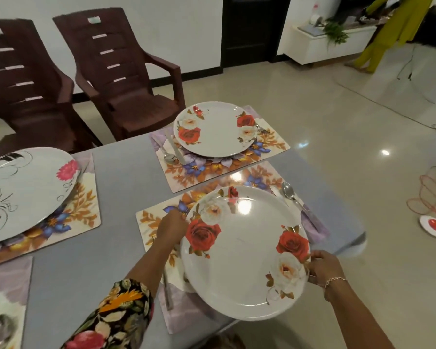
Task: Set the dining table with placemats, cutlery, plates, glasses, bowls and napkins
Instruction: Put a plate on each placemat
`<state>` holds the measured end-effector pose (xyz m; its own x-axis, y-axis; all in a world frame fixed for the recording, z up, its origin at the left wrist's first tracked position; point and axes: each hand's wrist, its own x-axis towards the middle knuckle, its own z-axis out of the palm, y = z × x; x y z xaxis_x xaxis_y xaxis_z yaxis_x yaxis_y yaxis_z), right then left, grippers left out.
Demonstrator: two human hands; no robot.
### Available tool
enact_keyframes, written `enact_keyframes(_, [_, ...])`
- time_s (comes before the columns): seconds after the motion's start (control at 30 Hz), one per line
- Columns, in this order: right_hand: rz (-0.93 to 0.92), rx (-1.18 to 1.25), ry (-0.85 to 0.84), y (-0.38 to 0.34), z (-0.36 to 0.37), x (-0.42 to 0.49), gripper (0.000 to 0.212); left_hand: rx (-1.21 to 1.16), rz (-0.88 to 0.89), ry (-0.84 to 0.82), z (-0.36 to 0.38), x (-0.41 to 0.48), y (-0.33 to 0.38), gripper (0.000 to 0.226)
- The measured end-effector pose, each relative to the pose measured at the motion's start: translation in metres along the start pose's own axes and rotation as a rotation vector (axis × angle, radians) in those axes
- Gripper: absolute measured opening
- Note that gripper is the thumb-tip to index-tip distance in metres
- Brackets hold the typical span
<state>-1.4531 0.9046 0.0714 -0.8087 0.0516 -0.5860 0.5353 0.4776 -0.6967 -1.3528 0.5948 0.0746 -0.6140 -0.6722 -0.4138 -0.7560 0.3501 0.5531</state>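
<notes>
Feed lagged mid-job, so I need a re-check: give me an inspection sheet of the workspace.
Surface: grey dining table, floral rectangular placemats laid.
Job's things: white round rose-patterned plate held over near mat; matching plate and white pink-flowered plate set; steel spoon right of held plate.
Clutter: nothing seen.
Grips: left grip holds held plate's left rim; right grip pinches its right rim.
Cables: orange looped cable on floor, right.
Surroundings: two brown plastic chairs; person in yellow-green clothes behind.
</notes>
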Motion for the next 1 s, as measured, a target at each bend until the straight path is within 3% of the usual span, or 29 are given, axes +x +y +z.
enact_keyframes(0.1, [-0.021,-0.068,0.011,0.002,-0.001,0.005,0.014,0.017,-0.012,-0.003,0.0,0.0,0.001,0.025])
enact_keyframes(0.2, [-0.135,-0.427,0.025,-0.001,-0.002,0.005,0.004,-0.029,-0.014,0.016,-0.001,-0.006,0.002,0.023])
enact_keyframes(0.3, [-0.406,-0.909,0.195,-0.005,-0.002,-0.001,0.026,-0.128,0.001,0.143,-0.004,-0.018,-0.003,0.021])
enact_keyframes(0.4, [-0.759,-0.904,0.273,-0.017,0.013,-0.011,0.022,-0.169,-0.003,0.341,-0.014,-0.044,-0.013,0.02])
enact_keyframes(0.53, [-1.084,-0.735,0.016,-0.025,0.065,-0.024,0.032,-0.063,0.055,0.554,-0.03,-0.082,-0.049,0.02])
enact_keyframes(0.67, [-1.301,-0.644,-0.257,-0.021,0.133,-0.062,0.039,0.021,-0.013,0.679,-0.053,-0.13,-0.103,0.022])
enact_keyframes(0.8, [-1.54,-0.594,-0.545,-0.012,0.199,-0.118,0.036,0.006,-0.161,0.86,-0.083,-0.185,-0.164,0.018])
enact_keyframes(1.0, [-1.761,-0.636,-0.897,0.017,0.289,-0.236,0.047,-0.119,-0.428,1.07,-0.118,-0.274,-0.274,0.022])
